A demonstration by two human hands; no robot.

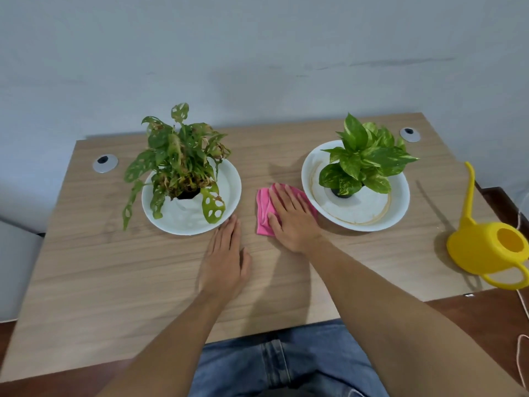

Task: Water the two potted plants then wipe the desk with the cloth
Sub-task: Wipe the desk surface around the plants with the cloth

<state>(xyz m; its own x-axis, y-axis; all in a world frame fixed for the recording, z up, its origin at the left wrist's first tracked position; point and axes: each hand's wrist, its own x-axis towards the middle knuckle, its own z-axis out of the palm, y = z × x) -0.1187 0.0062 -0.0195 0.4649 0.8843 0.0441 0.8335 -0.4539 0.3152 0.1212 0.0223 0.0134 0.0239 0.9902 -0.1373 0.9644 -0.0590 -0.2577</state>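
Note:
Two potted plants stand on white plates on the wooden desk (114,282). The left plant (177,161) has holed, partly browned leaves; its plate (229,190) is on the left. The right plant (366,161) has glossy green leaves on its own plate (398,207). Between the plates lies a pink cloth (264,213). My right hand (292,219) presses flat on the cloth, fingers spread. My left hand (226,262) rests flat on the bare desk just left of it, holding nothing. A yellow watering can (486,247) stands at the desk's right edge.
Two round grey cable grommets sit in the desk, one at the far left (105,162) and one at the far right (410,134). A grey wall runs behind the desk. My blue jeans (286,365) show below the front edge. A thin cord (522,348) hangs at the right.

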